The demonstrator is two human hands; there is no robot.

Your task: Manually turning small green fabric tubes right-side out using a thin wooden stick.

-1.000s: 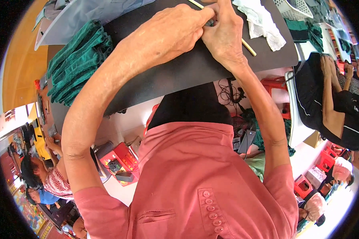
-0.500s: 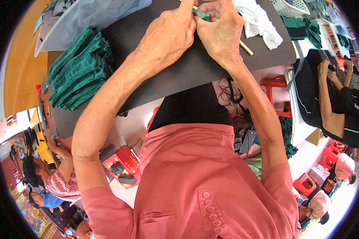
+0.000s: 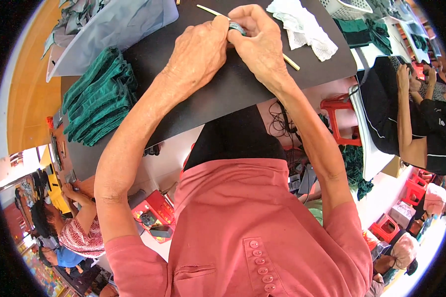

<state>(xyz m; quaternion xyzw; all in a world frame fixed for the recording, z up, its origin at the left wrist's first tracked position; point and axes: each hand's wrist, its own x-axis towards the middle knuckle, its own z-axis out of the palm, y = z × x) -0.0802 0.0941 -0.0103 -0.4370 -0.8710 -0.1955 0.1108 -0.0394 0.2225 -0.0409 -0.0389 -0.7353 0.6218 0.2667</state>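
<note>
"Okay, left to right, what's seen?"

"Green fabric stack (image 3: pixel 100 101) laid on dark table (image 3: pixel 188 111). Left hand (image 3: pixel 199 52) curled; whether anything is pinched can't be told."

"And the small green piece (image 3: pixel 237 28)?"

"Between the hands, pinched at the thumb tip of the right hand (image 3: pixel 258 45). Pale stick (image 3: pixel 292 62) partly covered by that hand; white cloth (image 3: pixel 305 28) laid beyond, rightward."

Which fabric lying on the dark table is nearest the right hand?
The crumpled white cloth, beside the right hand; the folded green velvety pile lies beyond the left hand.
</note>
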